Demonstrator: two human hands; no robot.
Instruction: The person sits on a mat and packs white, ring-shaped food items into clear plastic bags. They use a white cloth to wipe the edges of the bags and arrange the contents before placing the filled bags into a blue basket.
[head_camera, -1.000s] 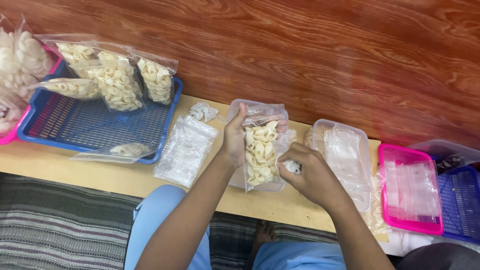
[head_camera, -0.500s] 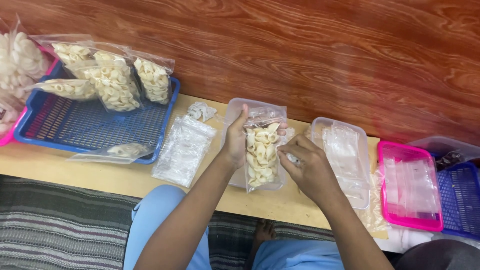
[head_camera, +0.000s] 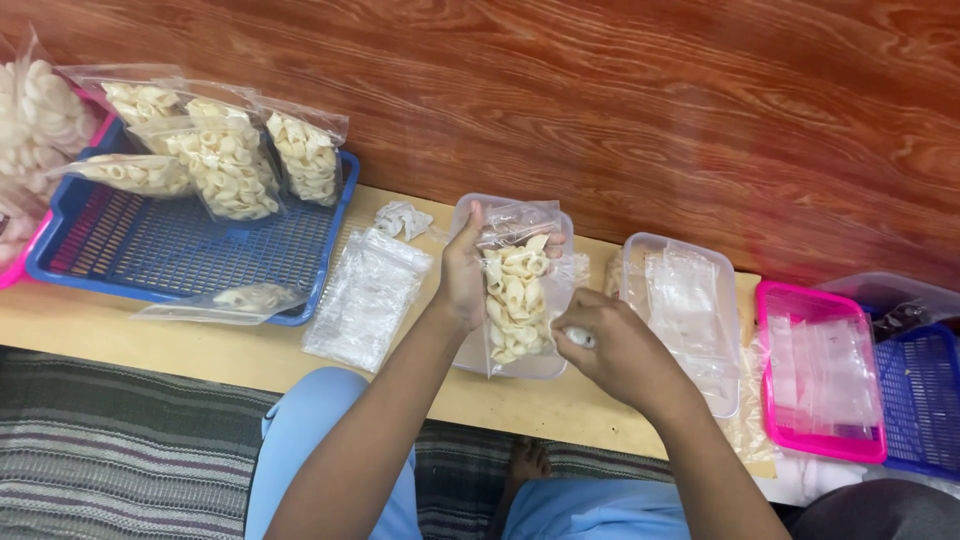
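Item 1: clear plastic bag (head_camera: 515, 290), part full of pale curled crackers. Held upright over a clear tub (head_camera: 505, 365) on the light wood bench (head_camera: 130, 335), centre.
L hand (head_camera: 462, 275): fingers wrapped round bag's left edge, thumb near top.
R hand (head_camera: 610, 350): closed, pinching sth small and white at bag's lower right, poss. one cracker; hard to tell.
Nearby: stack of empty clear bags (head_camera: 365, 295) just left; blue mesh tray (head_camera: 175, 250) w/ filled bags (head_camera: 225, 170) further left; clear container (head_camera: 685, 310) right; pink tray (head_camera: 820, 375) beyond it.
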